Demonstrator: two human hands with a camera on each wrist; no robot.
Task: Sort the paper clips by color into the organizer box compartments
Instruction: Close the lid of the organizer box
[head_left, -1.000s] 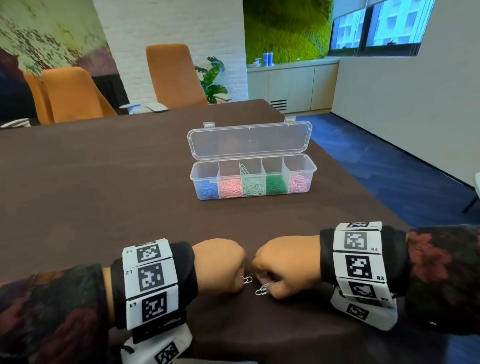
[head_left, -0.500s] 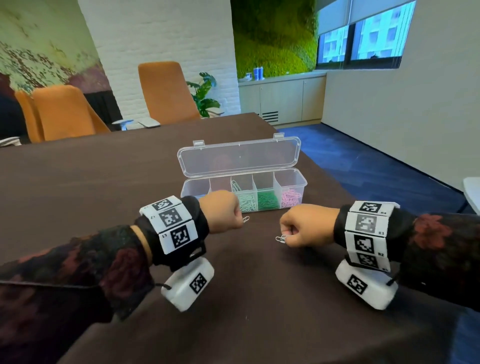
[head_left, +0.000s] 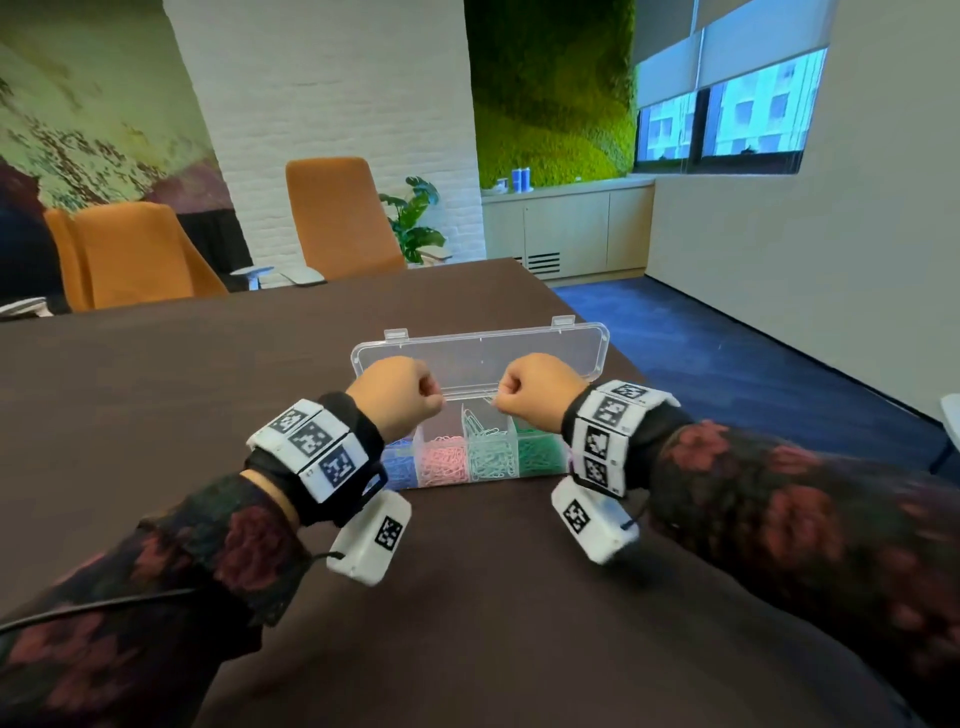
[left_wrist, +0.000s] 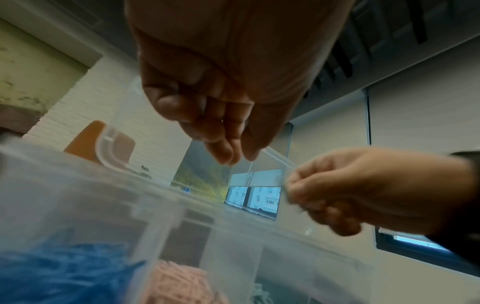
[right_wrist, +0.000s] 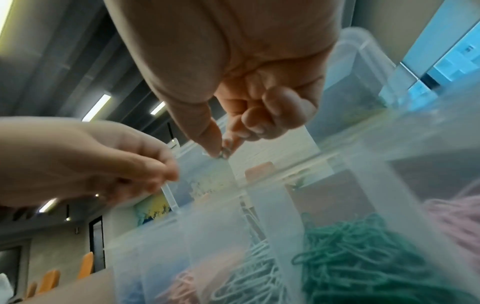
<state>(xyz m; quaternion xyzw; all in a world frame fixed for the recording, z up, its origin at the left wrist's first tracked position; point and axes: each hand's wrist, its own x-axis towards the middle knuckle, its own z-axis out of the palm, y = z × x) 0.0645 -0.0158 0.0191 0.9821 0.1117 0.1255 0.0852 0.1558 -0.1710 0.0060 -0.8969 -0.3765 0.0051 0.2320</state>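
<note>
Both hands poised over open organizer box (head_left: 470, 470) on worktop (head_left: 156, 415). Right hand (head_left: 535, 391) pinching pale paper clip (right_wrist: 224, 153), above pale-green compartment (head_left: 491, 451). Left hand (head_left: 399, 396) curled beside; contents not discernible.

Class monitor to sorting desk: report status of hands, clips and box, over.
Both hands above open organizer box. Right hand pinches a small clip; left hand curled, contents unclear. Nothing blocks the compartments.

Brown table (head_left: 208, 415), orange chairs (head_left: 340, 213), plant (head_left: 415, 218)
</note>
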